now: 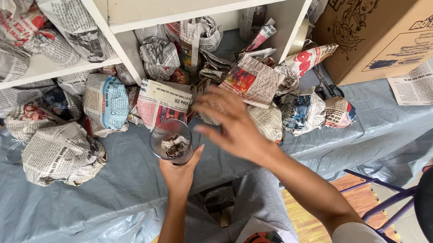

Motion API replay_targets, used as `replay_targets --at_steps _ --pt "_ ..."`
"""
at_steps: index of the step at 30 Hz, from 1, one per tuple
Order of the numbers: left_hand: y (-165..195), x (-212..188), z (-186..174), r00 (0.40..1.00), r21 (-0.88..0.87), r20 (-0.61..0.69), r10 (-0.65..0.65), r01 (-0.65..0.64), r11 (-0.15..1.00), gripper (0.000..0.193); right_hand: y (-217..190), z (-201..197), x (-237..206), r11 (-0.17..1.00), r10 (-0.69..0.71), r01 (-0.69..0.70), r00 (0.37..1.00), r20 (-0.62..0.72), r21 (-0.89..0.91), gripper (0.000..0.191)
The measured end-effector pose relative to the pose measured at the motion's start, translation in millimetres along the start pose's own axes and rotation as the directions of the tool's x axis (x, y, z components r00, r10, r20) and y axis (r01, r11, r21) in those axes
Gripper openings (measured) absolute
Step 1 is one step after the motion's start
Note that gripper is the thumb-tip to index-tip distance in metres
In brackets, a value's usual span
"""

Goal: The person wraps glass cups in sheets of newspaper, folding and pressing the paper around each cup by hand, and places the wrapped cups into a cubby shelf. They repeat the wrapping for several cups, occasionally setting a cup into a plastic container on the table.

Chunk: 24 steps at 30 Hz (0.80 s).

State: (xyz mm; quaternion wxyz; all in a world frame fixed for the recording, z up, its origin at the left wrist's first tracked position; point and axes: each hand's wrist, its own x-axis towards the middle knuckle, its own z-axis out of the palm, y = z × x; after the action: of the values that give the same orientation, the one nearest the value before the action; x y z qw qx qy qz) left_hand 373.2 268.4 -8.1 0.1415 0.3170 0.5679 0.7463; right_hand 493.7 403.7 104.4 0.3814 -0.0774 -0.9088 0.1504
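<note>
Glass: the clear glass [171, 139] stands upright over the grey cloth [61, 214], crumpled paper inside it.
Left hand: the left hand [179, 174] is wrapped round the glass's base from below.
Right hand: the right hand [233, 125], blurred, fingers spread and empty, hovers just right of the glass.
Around: newspaper-wrapped bundles [62, 153] lie behind the glass; a cardboard box [396, 3] sits far right.

Left hand [179, 174] gripping a clear glass [171, 140] with crumpled paper inside, right hand [234, 127] blurred, fingers spread, just beside it, perhaps touching the newspaper-wrapped bundles [253, 80] beyond, cardboard box [390, 4] further right
</note>
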Motion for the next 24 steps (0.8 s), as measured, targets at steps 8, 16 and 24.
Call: replay_targets --at_steps 8,16,24 --pt "-4.4 -9.2 -3.7 1.0 0.056 -0.012 -0.016 0.017 0.998 0.035 82.6 -47.5 -1.3 0.773 0.633 -0.512 0.667 0.393 -0.374 0.067" --pt "-5.5 -11.4 -3.8 1.0 0.089 -0.017 0.014 -0.013 0.996 0.034 105.1 -54.2 31.1 0.767 0.641 -0.634 0.762 0.091 -0.101 0.026" --pt "-2.2 -14.2 -5.0 1.0 0.103 -0.003 0.001 -0.001 0.995 0.031 151.5 -66.4 50.0 0.915 0.007 -0.011 1.0 -0.013 -0.402 0.059"
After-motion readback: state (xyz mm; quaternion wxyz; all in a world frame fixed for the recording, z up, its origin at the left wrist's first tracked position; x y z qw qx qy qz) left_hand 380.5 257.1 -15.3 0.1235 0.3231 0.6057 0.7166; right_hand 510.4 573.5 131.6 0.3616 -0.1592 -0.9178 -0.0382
